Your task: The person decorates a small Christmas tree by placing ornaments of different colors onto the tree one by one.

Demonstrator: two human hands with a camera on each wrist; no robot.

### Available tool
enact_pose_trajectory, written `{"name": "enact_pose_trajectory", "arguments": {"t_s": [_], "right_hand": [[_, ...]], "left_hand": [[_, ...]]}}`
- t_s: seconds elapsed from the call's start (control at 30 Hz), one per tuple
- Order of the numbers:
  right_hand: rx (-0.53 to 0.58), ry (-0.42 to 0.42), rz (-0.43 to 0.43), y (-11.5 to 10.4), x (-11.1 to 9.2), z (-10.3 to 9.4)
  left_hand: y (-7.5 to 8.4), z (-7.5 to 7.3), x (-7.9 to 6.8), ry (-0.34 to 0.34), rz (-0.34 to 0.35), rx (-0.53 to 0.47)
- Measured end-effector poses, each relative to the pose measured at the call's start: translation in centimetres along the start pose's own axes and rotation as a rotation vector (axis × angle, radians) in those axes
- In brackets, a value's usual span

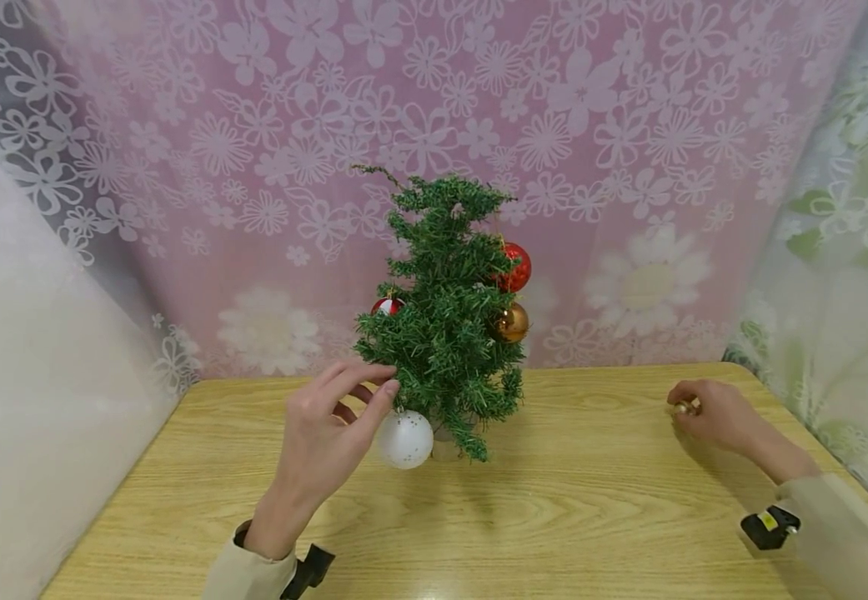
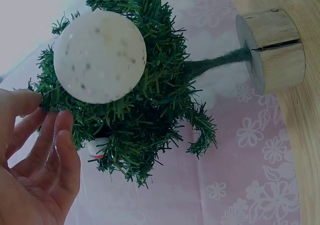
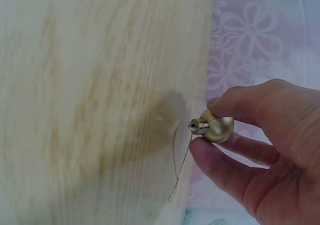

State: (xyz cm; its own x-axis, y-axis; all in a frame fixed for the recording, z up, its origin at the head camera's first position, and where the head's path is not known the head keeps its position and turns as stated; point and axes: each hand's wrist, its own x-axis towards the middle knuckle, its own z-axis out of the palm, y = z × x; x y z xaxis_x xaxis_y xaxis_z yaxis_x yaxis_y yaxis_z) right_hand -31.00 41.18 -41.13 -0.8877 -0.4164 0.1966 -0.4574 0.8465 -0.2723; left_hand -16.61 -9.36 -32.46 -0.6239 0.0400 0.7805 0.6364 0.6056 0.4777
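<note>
A small green Christmas tree point(image 1: 444, 308) stands on the table, its round wooden base point(image 2: 275, 50) plain in the left wrist view. My left hand point(image 1: 332, 417) is at the tree's lower left branches, thumb and forefinger pinching the thin string of a white speckled bauble point(image 1: 406, 439). That bauble hangs just below the fingertips, against the lowest branches. Off to the right, my right hand point(image 1: 720, 414) holds a small gold bauble point(image 3: 220, 128) between thumb and fingers. Its metal cap faces the right wrist camera, and a thread loop point(image 3: 176, 170) dangles from it.
On the tree's right side hang a red bauble point(image 1: 516, 267) and a brown-gold bauble point(image 1: 511, 322). A red-and-white bauble point(image 1: 387, 307) hangs at its left. The wooden table point(image 1: 554, 525) ends at a pink flowered curtain point(image 1: 291, 208) behind the tree.
</note>
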Motion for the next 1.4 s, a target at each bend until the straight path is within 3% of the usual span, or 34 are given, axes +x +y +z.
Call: {"name": "enact_pose_trajectory", "arguments": {"t_s": [0.2,0.3,0.4,0.53,0.63,1.23,1.4], "right_hand": [[0.040,0.083,-0.009,-1.5,-0.3,-0.6],[0.047,0.143,-0.029,-2.6,-0.7,-0.8],[0.059,0.210,-0.044,-3.8,-1.0,-0.9],[0.093,0.289,-0.106,-5.4,-1.3,-1.3],[0.135,0.328,-0.147,-6.7,-1.5,-1.5],[0.285,0.429,-0.304,-14.2,-2.5,-3.2],[0.359,0.425,-0.389,-16.0,-2.8,-3.5]], "left_hand": [[0.1,-0.2,0.0,0.005,0.009,-0.020],[0.2,-0.3,-0.1,0.049,0.036,-0.042],[0.3,-0.2,-0.1,0.152,0.126,-0.075],[0.6,0.2,-0.1,0.302,0.295,-0.101],[0.9,0.8,-0.3,0.339,0.382,-0.089],[3.9,4.3,-1.5,0.201,0.518,-0.156],[4.9,5.0,-1.7,0.103,0.500,-0.128]]}}
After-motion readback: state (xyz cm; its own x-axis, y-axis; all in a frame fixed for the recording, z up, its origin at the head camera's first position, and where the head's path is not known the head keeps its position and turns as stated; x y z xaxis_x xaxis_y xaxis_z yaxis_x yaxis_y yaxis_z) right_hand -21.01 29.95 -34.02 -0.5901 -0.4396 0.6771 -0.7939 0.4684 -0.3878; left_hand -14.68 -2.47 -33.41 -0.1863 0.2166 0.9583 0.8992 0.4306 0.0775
